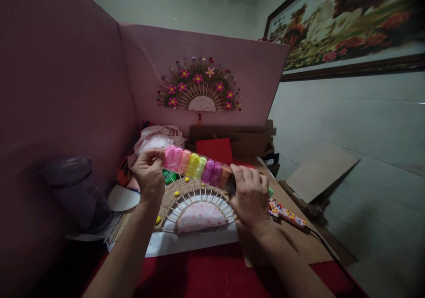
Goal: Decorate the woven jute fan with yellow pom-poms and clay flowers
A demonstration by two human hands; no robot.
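A clear pack of colored clay [195,166], with pink, orange, yellow, purple and brown pieces, is stretched between my two hands. My left hand [150,174] pinches its pink end. The dark end at the other side is gripped by my right hand [249,196]. Below the pack lies a fan-shaped craft [202,216] with a pale dotted center, thin sticks and a twine band, on a white sheet [191,243]. Several yellow dots [177,194] sit on the twine band.
A finished flowered fan [198,85] hangs on the pink panel. At the left stands a clear-topped container [75,191]. A flower-patterned tool [288,214] with a black cord rests on cardboard [310,240] at the right. Behind are a red sheet [214,151] and pink fabric [159,136].
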